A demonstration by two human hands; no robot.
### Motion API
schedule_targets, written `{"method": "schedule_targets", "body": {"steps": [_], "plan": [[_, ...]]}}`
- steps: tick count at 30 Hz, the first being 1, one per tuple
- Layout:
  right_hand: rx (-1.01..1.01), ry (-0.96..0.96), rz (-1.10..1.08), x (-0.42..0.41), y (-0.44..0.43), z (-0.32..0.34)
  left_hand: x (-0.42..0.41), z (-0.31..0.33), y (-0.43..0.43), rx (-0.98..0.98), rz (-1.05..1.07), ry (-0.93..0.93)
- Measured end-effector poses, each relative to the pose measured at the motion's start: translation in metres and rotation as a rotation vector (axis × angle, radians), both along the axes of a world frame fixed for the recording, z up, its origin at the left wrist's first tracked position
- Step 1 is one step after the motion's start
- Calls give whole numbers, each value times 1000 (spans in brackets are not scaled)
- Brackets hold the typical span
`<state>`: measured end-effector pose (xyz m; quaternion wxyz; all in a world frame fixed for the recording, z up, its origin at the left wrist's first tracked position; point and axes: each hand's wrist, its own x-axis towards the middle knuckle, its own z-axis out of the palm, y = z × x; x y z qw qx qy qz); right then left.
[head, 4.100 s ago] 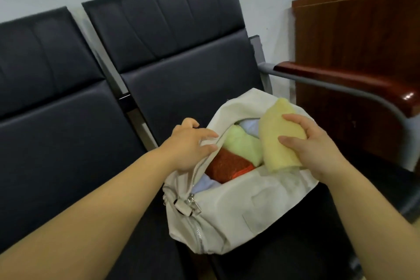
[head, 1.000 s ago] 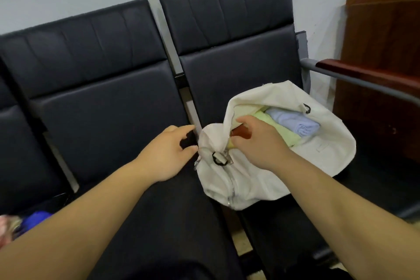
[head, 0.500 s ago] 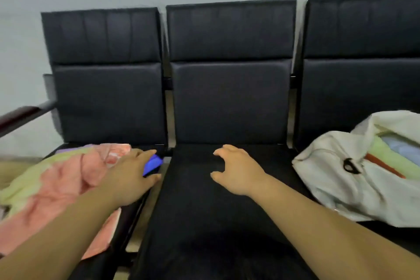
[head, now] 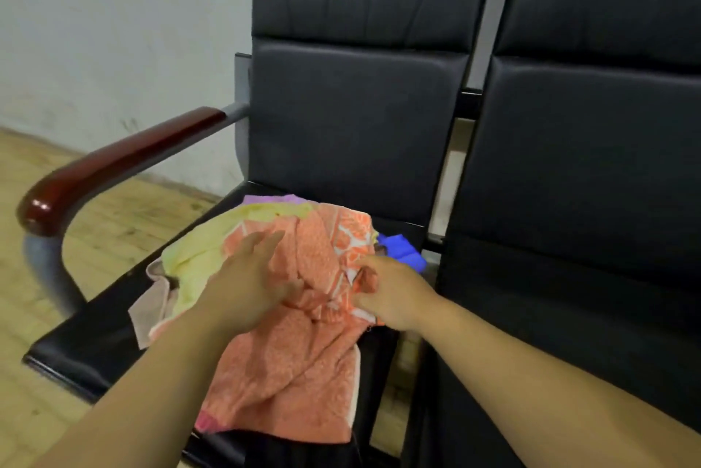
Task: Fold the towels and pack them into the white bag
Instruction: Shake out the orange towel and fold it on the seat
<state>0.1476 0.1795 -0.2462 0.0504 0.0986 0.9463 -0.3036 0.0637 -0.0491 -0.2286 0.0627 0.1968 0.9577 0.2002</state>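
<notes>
A heap of unfolded towels lies on the leftmost black seat (head: 91,350). On top is an orange patterned towel (head: 299,365), hanging over the seat's front edge. Under it are a pale yellow towel (head: 205,243), a purple one (head: 273,198) at the back, a blue one (head: 402,249) at the right and a beige cloth (head: 151,300) at the left. My left hand (head: 246,277) rests flat on the orange towel with fingers spread. My right hand (head: 390,289) pinches a fold of the orange towel. The white bag is out of view.
A dark red wooden armrest (head: 113,164) on a grey metal post borders the seat's left side. A second black seat (head: 569,277) stands to the right. Wooden floor (head: 30,315) and a white wall (head: 113,31) lie to the left.
My view has swung left from the white bag to the towel heap. Both hands have reached the orange towel; the left now lies on it and the right has taken a fold.
</notes>
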Motion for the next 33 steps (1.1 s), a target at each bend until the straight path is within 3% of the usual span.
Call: {"method": "schedule_targets", "body": {"steps": [5,10,15,20,26,33], "plan": [[1,30,-8,-11,-5,-29,-15,-15,-2,35,3,4],[-98,192,-64,-5,0,-25,-3,-16,-3,168,17,-4],[-277,355,-129,15,11,24,18,9,-2,423,22,110],[-213,397,-169,57,34,76,46,33,15,501,-64,205],[-163,367,-303,163,99,116,112,67,78,581,-221,229],[-396,337,-574,296,193,107,195,78,181,690,-360,32]]}}
